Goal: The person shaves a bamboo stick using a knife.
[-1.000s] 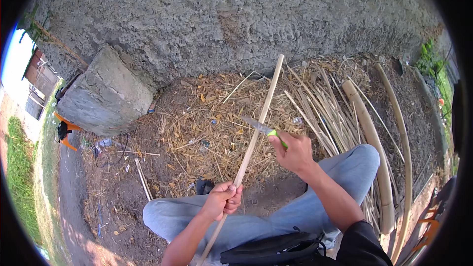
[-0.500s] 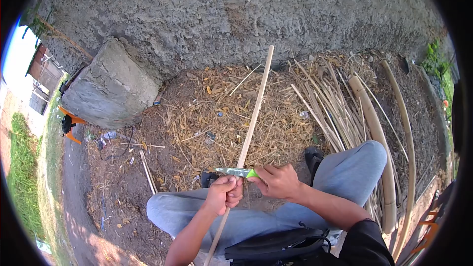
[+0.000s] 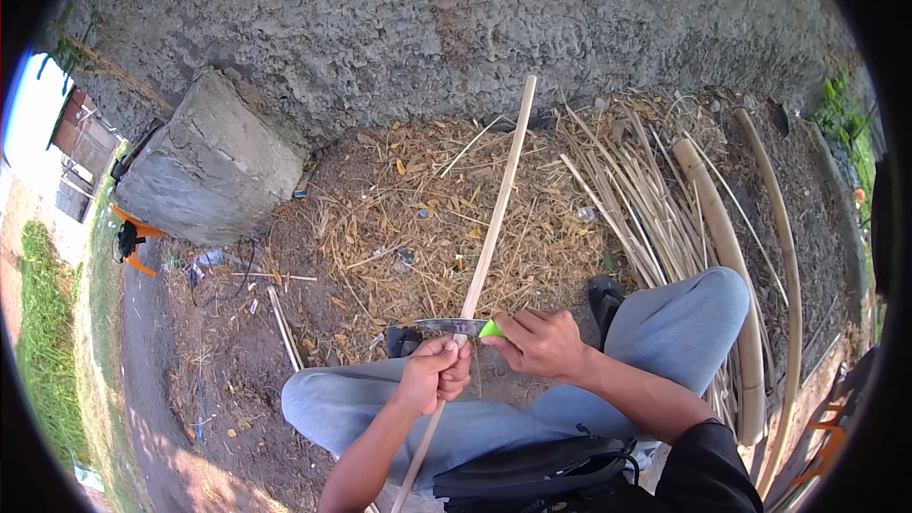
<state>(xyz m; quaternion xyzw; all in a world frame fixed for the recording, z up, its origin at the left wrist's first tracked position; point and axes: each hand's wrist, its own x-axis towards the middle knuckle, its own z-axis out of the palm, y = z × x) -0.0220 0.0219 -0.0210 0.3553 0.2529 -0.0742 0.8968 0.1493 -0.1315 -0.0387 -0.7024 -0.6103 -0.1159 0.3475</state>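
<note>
strip of long pale bamboo [image 3: 500, 209] ran from near left to far right, the left hand [image 3: 436, 375] wrapped around it; the right hand [image 3: 540, 344], fingers curled, held the green-handled metal knife [image 3: 450, 326] crosswise over it, just beyond the left hand.

Knife [image 3: 462, 327] across bamboo strip [image 3: 498, 216]

Below you, the brown soil ground [image 3: 252, 423] is littered with straw [image 3: 366, 239] and yellowed leaves [image 3: 400, 168]. On your right lie a bundle of thin strips [image 3: 655, 214], a thick pole [image 3: 727, 247] and a slimmer curved pole [image 3: 789, 266]; on your left, some pale sticks [image 3: 284, 329].
</note>
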